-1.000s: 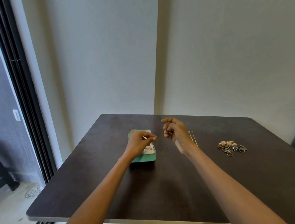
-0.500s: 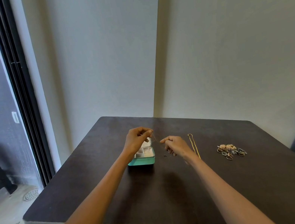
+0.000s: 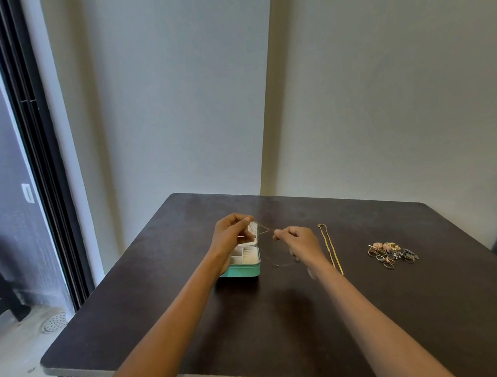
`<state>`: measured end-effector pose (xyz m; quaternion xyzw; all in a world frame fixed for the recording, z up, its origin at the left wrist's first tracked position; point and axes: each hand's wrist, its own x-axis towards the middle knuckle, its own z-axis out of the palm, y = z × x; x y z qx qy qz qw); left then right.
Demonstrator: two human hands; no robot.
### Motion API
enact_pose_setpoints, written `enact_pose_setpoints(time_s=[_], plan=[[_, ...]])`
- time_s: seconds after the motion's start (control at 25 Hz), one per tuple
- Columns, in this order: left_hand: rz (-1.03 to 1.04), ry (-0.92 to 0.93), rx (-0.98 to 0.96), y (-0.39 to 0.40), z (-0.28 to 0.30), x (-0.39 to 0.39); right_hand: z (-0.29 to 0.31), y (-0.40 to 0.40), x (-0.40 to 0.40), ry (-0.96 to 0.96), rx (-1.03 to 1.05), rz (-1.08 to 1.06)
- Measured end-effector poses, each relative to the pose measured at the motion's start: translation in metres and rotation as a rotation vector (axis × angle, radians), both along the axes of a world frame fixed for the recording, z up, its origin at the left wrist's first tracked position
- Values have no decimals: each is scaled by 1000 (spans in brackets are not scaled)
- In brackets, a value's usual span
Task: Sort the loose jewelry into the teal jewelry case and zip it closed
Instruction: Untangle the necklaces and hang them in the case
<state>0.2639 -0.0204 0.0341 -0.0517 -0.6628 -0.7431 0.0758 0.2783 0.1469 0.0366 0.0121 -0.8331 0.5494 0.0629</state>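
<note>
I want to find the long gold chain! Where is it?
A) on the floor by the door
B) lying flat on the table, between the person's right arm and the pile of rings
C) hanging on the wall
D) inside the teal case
B: the gold chain lies stretched out on the dark table, just right of the right hand and left of the pile of rings, outside the teal jewelry case.

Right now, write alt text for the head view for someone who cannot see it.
Two hands hold a thin chain stretched between them over a dark table: the left hand pinches one end above an open teal jewelry case, and the right hand pinches the other. A gold necklace and a pile of rings lie to the right.
</note>
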Motion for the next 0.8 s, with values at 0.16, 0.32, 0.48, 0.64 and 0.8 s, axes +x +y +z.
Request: enact_pose_setpoints(time_s=[0.16, 0.32, 0.48, 0.64, 0.8], plan=[[26, -11, 83, -2, -3, 1, 7, -1, 0, -45, -329, -65], [20, -27, 129, -5, -8, 2, 11, -4, 3, -100, -674, -79], [-45, -17, 1, -2, -8, 5, 13, -7, 4, -101, -821, -88], [-81, 39, -399, -2, -7, 5, 18, -7, 6, -65, -692, -54], [-147, 141, -642, 5, -10, 1, 20, -8, 11, -44, -570, 74]])
